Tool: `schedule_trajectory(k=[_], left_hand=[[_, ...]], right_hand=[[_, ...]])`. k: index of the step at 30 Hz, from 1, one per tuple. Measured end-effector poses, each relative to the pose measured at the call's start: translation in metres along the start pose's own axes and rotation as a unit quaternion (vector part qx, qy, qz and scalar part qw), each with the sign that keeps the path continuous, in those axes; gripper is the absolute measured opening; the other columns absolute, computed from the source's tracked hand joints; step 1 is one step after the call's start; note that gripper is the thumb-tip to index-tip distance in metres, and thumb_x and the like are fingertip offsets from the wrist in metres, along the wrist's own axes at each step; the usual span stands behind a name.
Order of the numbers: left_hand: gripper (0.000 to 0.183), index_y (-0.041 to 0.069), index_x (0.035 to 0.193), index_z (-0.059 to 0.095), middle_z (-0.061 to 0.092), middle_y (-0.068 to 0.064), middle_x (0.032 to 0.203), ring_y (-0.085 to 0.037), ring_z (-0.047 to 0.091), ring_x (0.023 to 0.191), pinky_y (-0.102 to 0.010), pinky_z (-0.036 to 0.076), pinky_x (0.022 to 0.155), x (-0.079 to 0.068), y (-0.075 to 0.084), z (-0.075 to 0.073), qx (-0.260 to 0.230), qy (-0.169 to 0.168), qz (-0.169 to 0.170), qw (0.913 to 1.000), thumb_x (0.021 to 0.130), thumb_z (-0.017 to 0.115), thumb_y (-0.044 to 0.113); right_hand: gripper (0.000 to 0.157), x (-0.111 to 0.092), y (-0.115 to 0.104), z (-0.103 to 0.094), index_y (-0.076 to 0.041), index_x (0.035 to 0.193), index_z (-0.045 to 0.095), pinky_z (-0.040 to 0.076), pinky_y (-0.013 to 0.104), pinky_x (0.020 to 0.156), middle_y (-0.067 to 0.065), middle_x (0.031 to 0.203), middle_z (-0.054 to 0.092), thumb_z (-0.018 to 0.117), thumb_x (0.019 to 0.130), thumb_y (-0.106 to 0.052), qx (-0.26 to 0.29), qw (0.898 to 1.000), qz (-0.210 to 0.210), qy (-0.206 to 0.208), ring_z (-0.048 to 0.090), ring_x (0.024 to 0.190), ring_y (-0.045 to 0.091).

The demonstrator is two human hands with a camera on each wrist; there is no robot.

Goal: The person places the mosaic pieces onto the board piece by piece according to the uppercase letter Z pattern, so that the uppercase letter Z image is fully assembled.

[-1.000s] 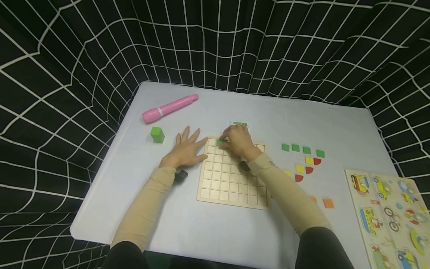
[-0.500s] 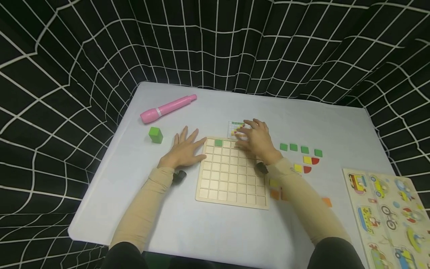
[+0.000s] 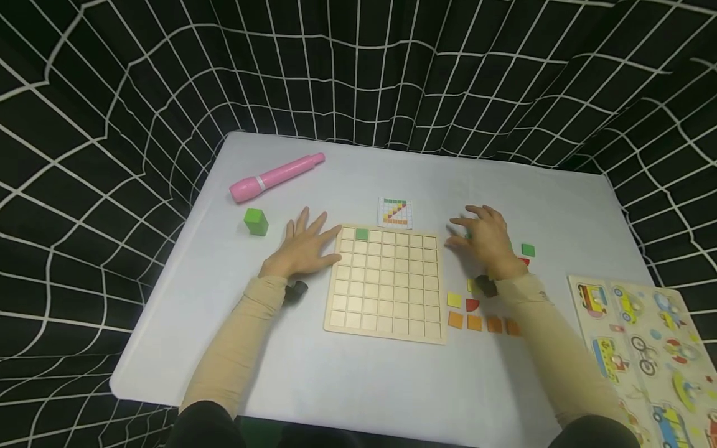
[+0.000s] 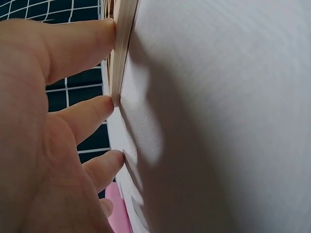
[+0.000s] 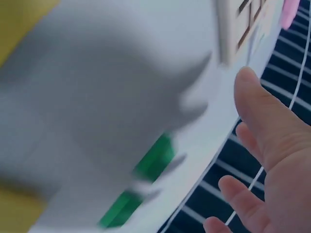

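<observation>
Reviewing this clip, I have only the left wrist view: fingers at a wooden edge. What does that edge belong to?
Observer: A square wooden grid board; the head view shows one green tile on it, far row, second cell from the left.
Operator: Where is the right hand, and does its grip hold anything?
Observer: The right hand is off to the right of the board, thumb and fingers apart, with no tile showing between them.
Operator: Is there a pattern to compare against?
Observer: A small card with a coloured pattern lies beyond the board's far edge.
</observation>
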State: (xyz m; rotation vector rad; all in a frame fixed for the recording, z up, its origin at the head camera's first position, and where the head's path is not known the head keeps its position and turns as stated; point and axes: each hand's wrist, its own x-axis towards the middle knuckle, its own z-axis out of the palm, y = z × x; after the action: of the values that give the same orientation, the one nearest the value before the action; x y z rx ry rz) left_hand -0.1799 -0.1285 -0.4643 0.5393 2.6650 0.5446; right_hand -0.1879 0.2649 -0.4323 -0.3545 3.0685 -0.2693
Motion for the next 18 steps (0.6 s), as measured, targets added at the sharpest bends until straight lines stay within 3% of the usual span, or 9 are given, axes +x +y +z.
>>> schedule_trajectory(k=[3, 10, 18], left_hand=[[0.074, 0.026, 0.164, 0.03, 0.002, -0.013, 0.177, -0.044, -0.02, 0.161, -0.072, -0.008, 0.126, -0.001, 0.0, -0.001, -0.002, 0.001, -0.002, 1.0, 0.1, 0.054, 0.055], [0.073, 0.027, 0.163, 0.032, -0.001, -0.013, 0.177, -0.043, -0.02, 0.161, -0.073, -0.008, 0.126, 0.0, -0.001, -0.001, -0.001, 0.005, -0.003, 1.0, 0.099, 0.055, 0.055], [0.073, 0.027, 0.163, 0.032, -0.003, -0.012, 0.177, -0.043, -0.021, 0.16, -0.073, -0.008, 0.126, 0.002, -0.002, 0.001, -0.002, 0.006, -0.002, 1.0, 0.099, 0.055, 0.055]], right_hand=[[0.053, -0.007, 0.013, -0.001, -0.006, 0.135, 0.067, 0.021, 0.069, 0.125, 0.032, 0.154, 0.046, 0.079, 0.09, -0.032, 0.001, 1.0, 0.021, -0.014, 0.033, 0.148, 0.055], [0.046, -0.014, 0.032, 0.004, -0.005, 0.131, 0.069, 0.018, 0.067, 0.127, 0.032, 0.153, 0.048, 0.077, 0.092, -0.028, -0.001, 0.999, 0.047, -0.026, 0.033, 0.149, 0.048], [0.038, -0.015, 0.037, 0.008, -0.003, 0.122, 0.074, 0.021, 0.073, 0.124, 0.032, 0.155, 0.044, 0.077, 0.092, -0.028, 0.015, 0.998, 0.062, -0.023, 0.03, 0.147, 0.058]])
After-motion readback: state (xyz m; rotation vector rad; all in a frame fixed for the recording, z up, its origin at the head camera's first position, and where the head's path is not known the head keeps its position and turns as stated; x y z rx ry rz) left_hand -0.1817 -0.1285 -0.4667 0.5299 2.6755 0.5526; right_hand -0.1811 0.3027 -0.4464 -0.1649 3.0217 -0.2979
